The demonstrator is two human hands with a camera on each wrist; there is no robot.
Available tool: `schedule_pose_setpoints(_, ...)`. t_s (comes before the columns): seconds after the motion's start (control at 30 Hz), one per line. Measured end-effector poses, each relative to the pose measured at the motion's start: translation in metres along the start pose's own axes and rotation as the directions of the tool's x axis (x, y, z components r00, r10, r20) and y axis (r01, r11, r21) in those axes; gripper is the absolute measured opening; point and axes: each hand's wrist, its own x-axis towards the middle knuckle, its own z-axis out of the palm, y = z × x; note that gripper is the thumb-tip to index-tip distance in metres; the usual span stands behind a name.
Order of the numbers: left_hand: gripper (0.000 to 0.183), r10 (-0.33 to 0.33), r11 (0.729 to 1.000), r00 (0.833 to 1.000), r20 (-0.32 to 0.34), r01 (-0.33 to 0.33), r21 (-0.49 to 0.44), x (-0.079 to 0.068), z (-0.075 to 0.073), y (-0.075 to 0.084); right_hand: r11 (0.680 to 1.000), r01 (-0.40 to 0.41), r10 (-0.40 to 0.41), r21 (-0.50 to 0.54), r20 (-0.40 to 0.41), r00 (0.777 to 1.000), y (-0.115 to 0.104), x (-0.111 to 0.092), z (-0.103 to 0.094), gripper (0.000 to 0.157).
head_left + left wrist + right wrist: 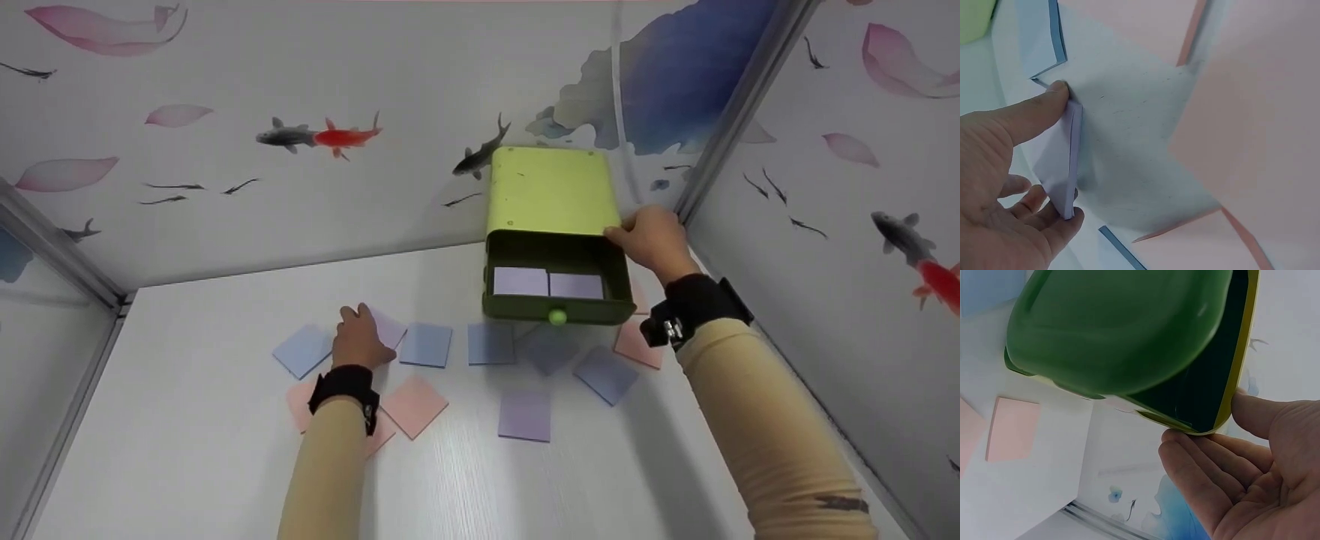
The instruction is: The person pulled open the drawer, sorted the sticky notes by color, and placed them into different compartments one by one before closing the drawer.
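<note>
My left hand (358,337) holds a purple sticky note pad (1061,152) by its edges, thumb on one end and fingertips on the other. In the head view that pad (388,330) is partly hidden behind the hand. On the right, my right hand (656,238) grips a green drawer box (553,187) at its front right corner, thumb on top and fingers beneath in the right wrist view. The box's drawer (517,309) is pulled out, its round knob (557,317) facing me. Inside lie two purple pads (520,281), side by side.
Blue pads (426,345), pink pads (414,406) and another purple pad (524,416) are spread over the white table (465,487). A blue pad (301,351) lies left of my left hand. Patterned wall panels (420,67) rise behind and at both sides.
</note>
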Motion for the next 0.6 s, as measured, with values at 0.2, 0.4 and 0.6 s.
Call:
schedule_pose_setpoints(0.2,0.071,0.032,0.999,0.997,-0.067,-0.029,0.045,-0.003,-0.004,0.001,1.000,0.006,-0.006,-0.017,-0.004,1.000,0.000,-0.001,-0.001,0.042)
schedule_pose_setpoints(0.4,0.026,0.094,0.995,0.977,-0.190,-0.087,0.046,-0.004,-0.011,0.001,1.000,0.011,-0.010,-0.021,0.018,1.000,-0.001,-0.001,-0.001,0.048)
schedule_pose_setpoints(0.6,0.025,0.059,0.998,0.987,-0.146,-0.063,-0.022,-0.003,-0.024,0.005,0.999,0.014,-0.012,-0.036,0.048,0.999,-0.002,0.000,-0.004,0.047)
